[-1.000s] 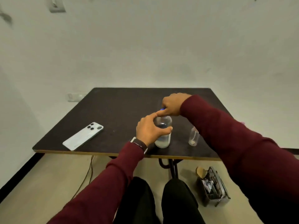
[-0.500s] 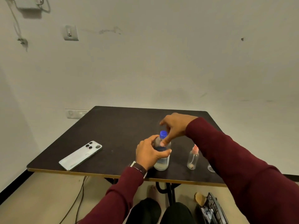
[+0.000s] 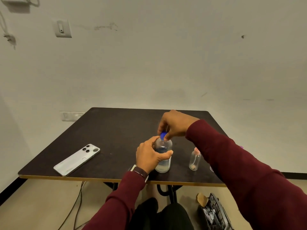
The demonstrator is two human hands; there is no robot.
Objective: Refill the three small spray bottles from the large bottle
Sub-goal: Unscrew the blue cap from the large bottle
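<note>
The large clear bottle (image 3: 163, 163) stands upright near the front edge of the dark table (image 3: 116, 133), with a little liquid at its bottom. My left hand (image 3: 150, 156) grips its body from the left. My right hand (image 3: 174, 124) reaches over from the right and pinches the blue cap (image 3: 163, 135) at the top of the bottle. One small clear spray bottle (image 3: 194, 159) with a pink top stands just to the right, partly behind my right sleeve. A sliver of another small object (image 3: 211, 168) shows beside the sleeve; the rest is hidden.
A white phone (image 3: 77, 159) lies face down on the table's front left. Under the table on the floor, a dark basket (image 3: 214, 213) holds papers at the right, and cables (image 3: 74, 205) run at the left. A wall stands close behind the table.
The camera has tilted up, so the table sits lower in view. My right hand's fingers have shifted on the blue cap, which now looks tilted. My left hand keeps its grip on the bottle.
</note>
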